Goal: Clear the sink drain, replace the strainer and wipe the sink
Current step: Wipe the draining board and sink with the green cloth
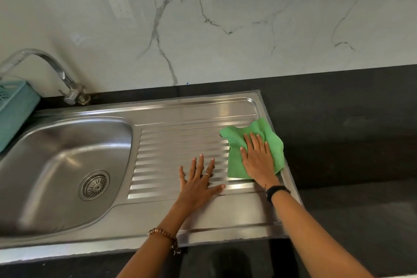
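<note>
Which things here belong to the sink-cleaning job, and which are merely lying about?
Job: green cloth under right hand; left hand; drainboard; sink basin; strainer.
Lying about: tap; teal basket; black countertop.

The cloth point(252, 142) is bright green. The sink point(67, 149) is silver steel, and its drainboard point(180, 142) has parallel ribs. The counter point(338, 124) is black. The wall point(225, 18) is white marble with grey veins. The basket point(13, 110) is teal.

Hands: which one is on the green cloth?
The right hand, with the black wristband, presses flat on the green cloth. The left hand rests bare on the ridged drainboard.
</note>
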Tool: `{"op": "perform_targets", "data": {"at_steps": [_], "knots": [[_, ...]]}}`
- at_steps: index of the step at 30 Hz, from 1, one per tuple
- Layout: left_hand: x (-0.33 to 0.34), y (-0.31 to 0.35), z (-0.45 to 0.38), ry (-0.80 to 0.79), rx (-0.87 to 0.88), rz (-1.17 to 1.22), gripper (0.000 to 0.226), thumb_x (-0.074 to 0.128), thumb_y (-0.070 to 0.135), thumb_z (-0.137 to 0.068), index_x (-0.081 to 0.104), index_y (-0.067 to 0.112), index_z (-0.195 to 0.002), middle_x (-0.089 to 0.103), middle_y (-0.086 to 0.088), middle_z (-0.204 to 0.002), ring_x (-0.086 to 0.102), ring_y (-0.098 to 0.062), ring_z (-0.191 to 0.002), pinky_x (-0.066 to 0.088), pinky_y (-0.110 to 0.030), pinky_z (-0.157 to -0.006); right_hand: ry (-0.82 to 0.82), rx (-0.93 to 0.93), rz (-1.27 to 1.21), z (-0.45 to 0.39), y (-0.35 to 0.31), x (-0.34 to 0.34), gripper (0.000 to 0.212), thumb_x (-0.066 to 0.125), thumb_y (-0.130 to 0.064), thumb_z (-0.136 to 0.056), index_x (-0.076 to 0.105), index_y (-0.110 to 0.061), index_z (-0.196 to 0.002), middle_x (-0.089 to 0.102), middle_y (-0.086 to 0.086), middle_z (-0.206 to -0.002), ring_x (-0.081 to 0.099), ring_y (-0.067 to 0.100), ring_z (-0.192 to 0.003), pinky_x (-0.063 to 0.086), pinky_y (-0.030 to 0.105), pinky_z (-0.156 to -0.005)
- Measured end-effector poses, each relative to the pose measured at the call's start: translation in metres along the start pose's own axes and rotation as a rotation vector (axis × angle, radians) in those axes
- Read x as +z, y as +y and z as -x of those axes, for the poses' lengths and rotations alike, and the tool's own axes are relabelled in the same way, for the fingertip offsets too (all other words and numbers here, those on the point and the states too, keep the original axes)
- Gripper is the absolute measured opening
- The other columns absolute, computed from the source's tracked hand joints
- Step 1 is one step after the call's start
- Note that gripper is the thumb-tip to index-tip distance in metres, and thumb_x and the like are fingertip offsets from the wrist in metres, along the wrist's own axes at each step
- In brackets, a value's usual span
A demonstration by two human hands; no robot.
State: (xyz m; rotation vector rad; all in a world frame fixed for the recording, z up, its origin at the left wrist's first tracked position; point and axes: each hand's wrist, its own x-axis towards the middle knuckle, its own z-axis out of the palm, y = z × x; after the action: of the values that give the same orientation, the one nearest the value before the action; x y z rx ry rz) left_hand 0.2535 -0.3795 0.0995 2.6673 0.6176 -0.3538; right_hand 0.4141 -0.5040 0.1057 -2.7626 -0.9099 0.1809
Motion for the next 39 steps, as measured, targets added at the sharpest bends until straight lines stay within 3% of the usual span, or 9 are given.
{"op": "perform_targets", "data": {"at_steps": [3,5,10,14,20,24,32,35,39], "knots": [[-0.016,-0.014,0.002,-0.058,0.057,0.123,0.074,0.039,0.059,-0.088,-0.004,0.038,-0.144,-0.021,0.012,-0.151,-0.018,-0.017,-0.143,-0.016,-0.049,-0.111,-0.015,0.028,0.004,-0.017,-0.008,-0.005,0.054,0.022,-0.035,-0.101,0.015,-0.013,-0.149,0.015,0.009,-0.158,0.01,0.024,-0.146,0.007,0.045,-0.12],[-0.023,-0.036,0.011,0.01,0.038,0.132,0.077,0.044,0.056,-0.088,-0.003,0.034,-0.145,-0.02,0.009,-0.152,-0.02,-0.014,-0.142,-0.014,-0.047,-0.112,0.014,0.077,0.024,-0.019,-0.016,-0.003,0.053,0.023,-0.035,-0.101,0.019,-0.012,-0.148,0.019,0.011,-0.157,0.013,0.026,-0.146,0.009,0.047,-0.119],[-0.027,-0.102,0.047,0.151,-0.281,0.094,0.109,0.049,0.07,-0.075,-0.027,0.022,-0.136,-0.036,0.0,-0.143,-0.032,-0.018,-0.132,-0.016,-0.054,-0.11,0.001,0.072,0.01,-0.02,-0.047,0.007,0.053,0.024,-0.035,-0.101,0.023,-0.008,-0.146,0.023,0.017,-0.154,0.015,0.032,-0.144,0.008,0.054,-0.117],[-0.025,-0.125,0.061,0.139,-0.439,0.204,0.122,0.05,0.079,-0.064,-0.021,0.019,-0.143,-0.025,-0.009,-0.153,-0.022,-0.025,-0.142,-0.013,-0.056,-0.111,-0.013,-0.037,-0.04,-0.028,-0.092,0.014,0.05,0.026,-0.034,-0.101,0.03,-0.008,-0.142,0.028,0.014,-0.15,0.019,0.03,-0.142,0.01,0.053,-0.118],[-0.022,-0.128,0.061,0.142,-0.421,0.231,0.134,0.014,0.099,-0.039,-0.029,0.021,-0.139,-0.025,-0.01,-0.154,-0.023,-0.026,-0.142,-0.013,-0.056,-0.111,-0.057,-0.243,-0.052,-0.031,-0.191,0.039,0.047,0.026,-0.035,-0.1,0.033,-0.011,-0.14,0.035,0.011,-0.145,0.027,0.028,-0.137,0.011,0.049,-0.118],[-0.02,-0.127,0.061,0.148,-0.424,0.234,0.119,0.04,0.087,-0.058,-0.039,0.027,-0.126,-0.026,-0.009,-0.154,-0.023,-0.024,-0.141,-0.012,-0.055,-0.111,-0.062,-0.347,-0.032,-0.035,-0.228,0.053,0.047,0.027,-0.034,-0.1,0.034,-0.012,-0.14,0.037,0.011,-0.143,0.028,0.027,-0.136,0.01,0.048,-0.118],[-0.033,-0.13,0.067,0.254,-0.366,0.468,0.128,0.073,0.055,-0.063,-0.037,0.035,-0.126,-0.031,-0.007,-0.152,-0.027,-0.012,-0.137,-0.005,-0.048,-0.115,-0.233,-0.745,0.071,-0.028,-0.288,0.075,0.051,0.025,-0.035,-0.101,0.021,-0.016,-0.148,0.02,0.007,-0.157,0.008,0.028,-0.146,-0.001,0.05,-0.119],[-0.035,-0.129,0.07,0.263,-0.34,0.507,0.126,0.075,0.051,-0.065,-0.032,0.035,-0.129,-0.032,-0.007,-0.151,-0.032,-0.01,-0.133,-0.009,-0.045,-0.115,-0.228,-0.766,0.083,-0.024,-0.278,0.074,0.055,0.024,-0.036,-0.101,0.012,-0.012,-0.15,0.011,0.005,-0.16,0.004,0.024,-0.147,-0.004,0.047,-0.119],[-0.036,-0.126,0.072,0.269,-0.368,0.503,0.122,0.072,0.053,-0.068,-0.032,0.033,-0.128,-0.032,-0.011,-0.151,-0.024,-0.023,-0.141,-0.011,-0.046,-0.114,-0.18,-0.671,0.009,-0.013,-0.251,0.071,0.054,0.018,-0.037,-0.101,0.011,-0.015,-0.15,0.01,-0.001,-0.16,0.005,0.016,-0.147,-0.003,0.041,-0.12]]}}
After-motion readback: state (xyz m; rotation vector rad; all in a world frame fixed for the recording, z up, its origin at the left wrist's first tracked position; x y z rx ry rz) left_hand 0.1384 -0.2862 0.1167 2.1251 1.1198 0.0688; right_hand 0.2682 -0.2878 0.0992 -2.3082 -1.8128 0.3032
